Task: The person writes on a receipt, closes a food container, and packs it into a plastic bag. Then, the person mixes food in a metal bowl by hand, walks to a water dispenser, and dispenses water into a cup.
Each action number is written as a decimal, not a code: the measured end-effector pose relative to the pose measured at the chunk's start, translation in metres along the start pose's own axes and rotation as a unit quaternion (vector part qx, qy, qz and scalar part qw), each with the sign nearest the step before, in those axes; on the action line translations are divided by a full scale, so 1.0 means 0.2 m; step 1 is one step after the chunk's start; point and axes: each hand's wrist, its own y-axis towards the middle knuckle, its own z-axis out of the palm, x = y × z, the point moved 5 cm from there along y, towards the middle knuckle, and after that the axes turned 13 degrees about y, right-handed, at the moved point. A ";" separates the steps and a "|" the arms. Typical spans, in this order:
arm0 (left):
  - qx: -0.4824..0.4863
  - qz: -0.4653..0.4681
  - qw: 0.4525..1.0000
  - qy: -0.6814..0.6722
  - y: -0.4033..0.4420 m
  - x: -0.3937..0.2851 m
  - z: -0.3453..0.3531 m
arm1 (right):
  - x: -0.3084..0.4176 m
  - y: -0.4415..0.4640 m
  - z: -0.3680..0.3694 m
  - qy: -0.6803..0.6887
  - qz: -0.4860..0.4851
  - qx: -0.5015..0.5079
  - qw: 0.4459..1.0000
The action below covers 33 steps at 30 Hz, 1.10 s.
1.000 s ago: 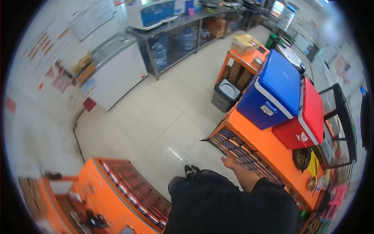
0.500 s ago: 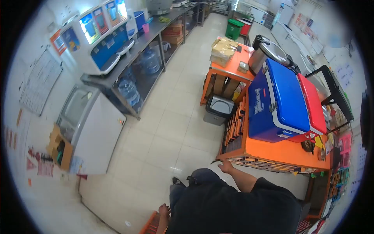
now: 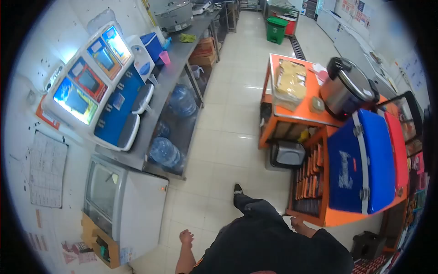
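Observation:
My left hand (image 3: pixel 186 237) hangs out over the tiled floor, near the white chest freezer (image 3: pixel 141 214). Its fingers are loosely curled, with nothing visible in them. My right hand (image 3: pixel 298 223) is beside the lower corner of the orange shelf unit (image 3: pixel 326 182). Its fingers are closed, and a thin dark object (image 3: pixel 287 215) pokes out from them, too small to name. On top of that unit stand a blue cooler box (image 3: pixel 365 164) and a red cooler box (image 3: pixel 398 146).
To the left, a steel counter (image 3: pixel 182 59) carries a drink dispenser (image 3: pixel 121 96), with water jugs (image 3: pixel 165 151) below. On the right are a grey bin (image 3: pixel 286 155) and an orange table (image 3: pixel 285 109) with a large steel cooker (image 3: pixel 349 86). A green bin (image 3: pixel 276 30) stands farther off.
I have moved forward along the aisle, so the counter, freezer and coolers appear nearer. My left hand has swung forward. My right hand still has the thin dark object.

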 end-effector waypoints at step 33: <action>0.255 0.234 0.930 0.123 0.82 -4.75 1.40 | 6.66 0.12 2.63 -0.077 -0.731 0.065 0.675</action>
